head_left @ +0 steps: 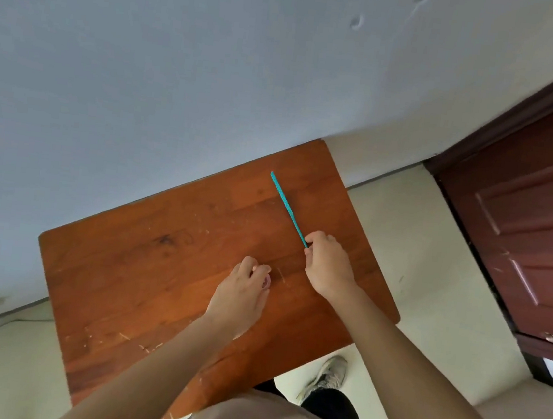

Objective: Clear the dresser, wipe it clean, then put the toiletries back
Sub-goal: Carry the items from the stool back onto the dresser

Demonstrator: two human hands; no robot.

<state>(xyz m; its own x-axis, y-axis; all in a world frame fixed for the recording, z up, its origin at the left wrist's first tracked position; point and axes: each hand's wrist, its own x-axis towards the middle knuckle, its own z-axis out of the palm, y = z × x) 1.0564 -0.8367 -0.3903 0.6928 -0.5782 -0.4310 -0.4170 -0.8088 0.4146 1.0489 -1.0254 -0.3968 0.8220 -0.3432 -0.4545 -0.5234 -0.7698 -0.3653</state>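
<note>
Pinching the near end of a thin teal stick (287, 207), the right hand (325, 265) rested on the wooden bench (129, 278); the left hand (241, 295) was curled around a small pink thing (266, 281).

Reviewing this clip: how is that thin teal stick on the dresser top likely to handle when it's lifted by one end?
The teal stick looks very thin and narrow, so probably light. It lies straight with the right hand pinching its near end, so likely fairly stiff, perhaps slightly springy. Looking flat, it seems unlikely to roll on the dresser top.

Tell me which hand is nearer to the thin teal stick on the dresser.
Right. The right hand pinches the near end of the teal stick. The left hand is apart from it, nearer the person, closed on something small and pinkish.
</note>
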